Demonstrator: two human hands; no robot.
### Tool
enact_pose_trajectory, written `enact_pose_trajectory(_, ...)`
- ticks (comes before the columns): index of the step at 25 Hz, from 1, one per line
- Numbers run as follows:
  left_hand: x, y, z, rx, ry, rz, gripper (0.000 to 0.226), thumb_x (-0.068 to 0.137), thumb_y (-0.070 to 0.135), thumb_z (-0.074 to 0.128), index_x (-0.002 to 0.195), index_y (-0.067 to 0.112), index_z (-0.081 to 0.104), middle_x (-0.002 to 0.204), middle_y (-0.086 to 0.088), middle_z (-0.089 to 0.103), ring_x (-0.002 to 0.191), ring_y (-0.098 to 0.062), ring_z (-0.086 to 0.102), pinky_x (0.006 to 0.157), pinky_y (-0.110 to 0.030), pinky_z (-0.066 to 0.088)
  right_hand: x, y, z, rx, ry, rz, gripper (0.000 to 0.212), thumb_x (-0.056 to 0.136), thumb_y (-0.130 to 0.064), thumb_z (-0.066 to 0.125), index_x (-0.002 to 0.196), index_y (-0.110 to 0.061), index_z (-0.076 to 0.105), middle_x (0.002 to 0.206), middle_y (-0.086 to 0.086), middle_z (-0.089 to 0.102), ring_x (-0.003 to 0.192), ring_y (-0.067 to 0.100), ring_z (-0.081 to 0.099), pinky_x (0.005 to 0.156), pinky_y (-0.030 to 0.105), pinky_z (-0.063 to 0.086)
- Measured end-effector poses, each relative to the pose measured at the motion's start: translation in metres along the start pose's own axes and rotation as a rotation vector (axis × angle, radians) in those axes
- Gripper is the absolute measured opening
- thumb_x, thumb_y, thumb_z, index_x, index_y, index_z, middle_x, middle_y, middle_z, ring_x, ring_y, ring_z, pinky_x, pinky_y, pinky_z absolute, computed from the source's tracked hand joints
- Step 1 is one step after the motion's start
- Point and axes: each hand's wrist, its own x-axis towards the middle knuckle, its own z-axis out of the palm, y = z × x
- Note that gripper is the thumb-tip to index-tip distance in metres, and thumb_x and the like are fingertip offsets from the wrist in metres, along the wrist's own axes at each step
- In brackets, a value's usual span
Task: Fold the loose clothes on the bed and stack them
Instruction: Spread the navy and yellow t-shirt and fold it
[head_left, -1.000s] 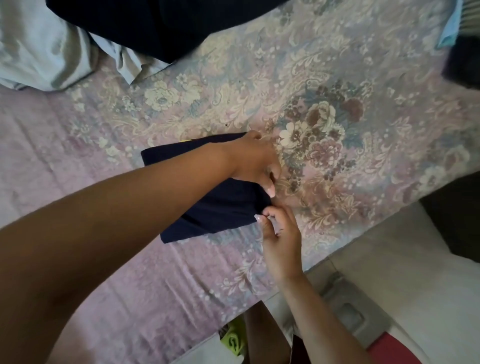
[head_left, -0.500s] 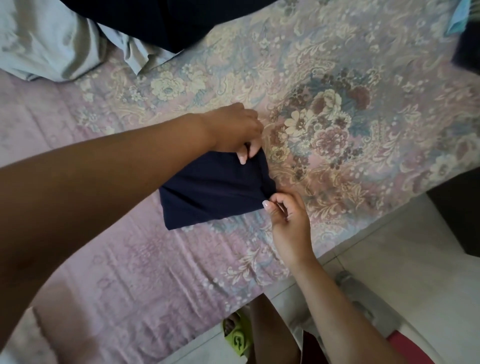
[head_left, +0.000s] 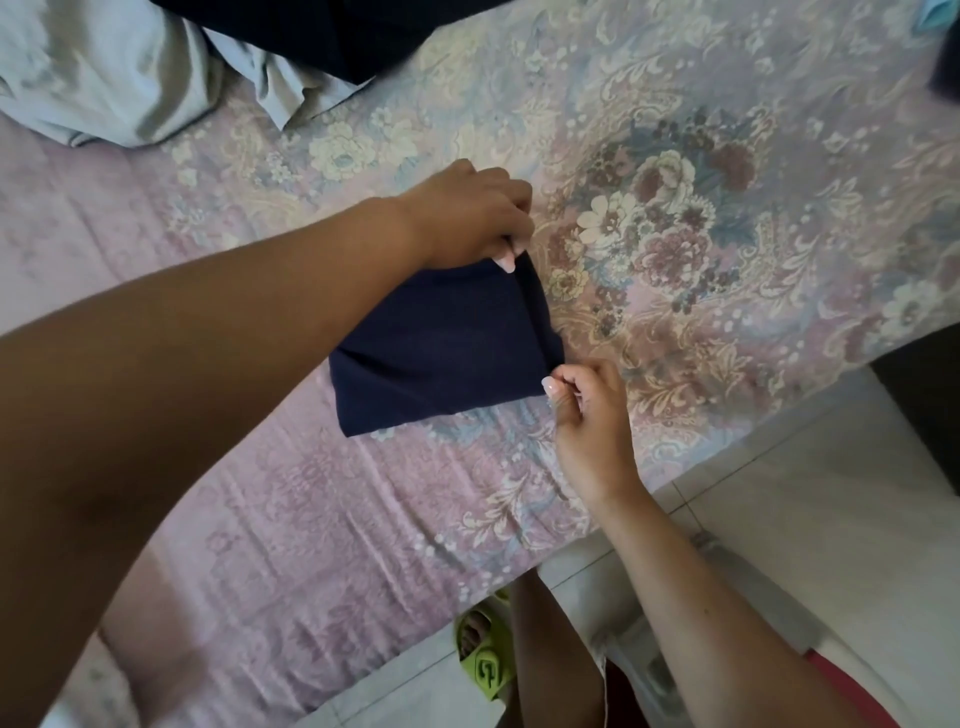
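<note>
A folded navy cloth lies flat on the flowered bed, close to its near edge. The left hand pinches the cloth's far right corner with curled fingers; the right hand pinches its near right corner. A grey garment and a dark one lie bunched by the far edge

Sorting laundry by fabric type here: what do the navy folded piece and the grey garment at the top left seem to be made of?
The navy folded garment looks like a soft matte knit, maybe cotton jersey: no sheen, and it creases limply. The grey garment looks like a thin, smooth, light fabric: it bunches in soft folds with a faint sheen. The exact fibre of either cannot be told.
</note>
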Motion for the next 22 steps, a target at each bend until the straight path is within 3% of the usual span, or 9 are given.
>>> enact_pose_trajectory(2,-0.002,-0.007,-0.007,-0.091,-0.067,-0.011,0.022,0.088,0.031,0.063,0.108,0.023,0.067,0.122,-0.002,0.051,0.116,-0.022,0.042,0.089,-0.033,0.027,0.000,0.000,-0.002,0.051,0.010,0.003,0.016,0.097,-0.013,0.050,0.104,-0.005,0.063,0.102,-0.001,0.048,0.101,0.018,0.051,0.078,0.002,0.036)
enact_pose_trajectory(6,0.009,-0.017,-0.018,-0.073,-0.144,0.009,0.004,0.085,0.026,0.067,0.088,0.024,0.068,0.121,0.002,0.053,0.112,-0.020,0.043,0.083,-0.031,0.032,0.001,-0.002,0.003,0.007,-0.006,0.010,0.020,0.099,-0.017,0.045,0.106,-0.007,0.060,0.103,-0.002,0.046,0.102,0.018,0.047,0.078,0.005,0.036)
enact_pose_trajectory(9,0.025,-0.024,-0.023,0.045,-0.131,0.050,0.015,0.093,0.021,0.056,0.102,0.015,0.067,0.118,-0.002,0.056,0.112,-0.023,0.046,0.081,-0.036,0.038,-0.003,0.005,0.005,-0.143,-0.019,-0.044,0.020,0.099,-0.015,0.043,0.105,-0.005,0.059,0.104,0.004,0.049,0.099,0.017,0.042,0.081,0.017,0.036)
enact_pose_trajectory(12,0.031,-0.027,-0.027,0.192,-0.140,-0.033,0.023,0.099,0.022,0.047,0.115,0.016,0.061,0.120,-0.003,0.055,0.115,-0.024,0.046,0.083,-0.038,0.038,-0.003,0.009,0.005,-0.288,-0.073,-0.035,0.020,0.099,-0.013,0.042,0.105,-0.005,0.059,0.106,0.006,0.051,0.099,0.019,0.041,0.086,0.033,0.040)
enact_pose_trajectory(14,0.027,-0.018,-0.020,0.143,-0.127,-0.098,0.024,0.099,0.024,0.045,0.118,0.017,0.058,0.122,-0.004,0.052,0.113,-0.024,0.049,0.085,-0.037,0.036,-0.002,0.003,0.003,-0.301,-0.077,-0.029,0.017,0.099,-0.013,0.043,0.103,-0.007,0.058,0.103,0.002,0.049,0.098,0.018,0.040,0.086,0.036,0.041)
enact_pose_trajectory(17,-0.011,-0.010,-0.011,-0.347,0.170,-0.263,0.020,0.095,0.023,0.055,0.110,0.012,0.061,0.115,-0.007,0.054,0.100,-0.020,0.054,0.088,-0.030,0.036,0.012,-0.020,-0.003,-0.173,0.118,-0.078,0.012,0.096,-0.012,0.049,0.099,-0.008,0.060,0.097,-0.003,0.046,0.097,0.018,0.044,0.085,0.033,0.043)
enact_pose_trajectory(19,-0.054,-0.021,-0.002,-0.606,0.483,-0.527,0.018,0.093,0.021,0.059,0.104,0.008,0.063,0.105,-0.008,0.059,0.092,-0.018,0.057,0.084,-0.025,0.040,0.036,-0.043,-0.004,-0.123,0.187,-0.081,0.017,0.097,-0.018,0.048,0.098,-0.007,0.061,0.096,-0.001,0.048,0.097,0.021,0.047,0.085,0.032,0.041)
enact_pose_trajectory(20,-0.078,-0.025,0.008,-0.641,0.587,-0.694,0.017,0.093,0.021,0.058,0.099,0.007,0.064,0.099,-0.008,0.062,0.089,-0.019,0.058,0.082,-0.024,0.042,0.053,-0.055,-0.002,-0.140,0.170,-0.067,0.021,0.097,-0.022,0.048,0.095,-0.007,0.062,0.095,0.001,0.049,0.096,0.023,0.048,0.083,0.033,0.040)
enact_pose_trajectory(22,-0.120,-0.023,0.032,-0.647,0.614,-0.985,0.021,0.094,0.022,0.056,0.093,0.004,0.066,0.093,-0.010,0.067,0.087,-0.022,0.061,0.083,-0.029,0.045,0.089,-0.076,0.005,-0.179,0.070,-0.034,0.031,0.097,-0.031,0.048,0.077,-0.010,0.059,0.084,0.003,0.050,0.084,0.024,0.050,0.072,0.032,0.037)
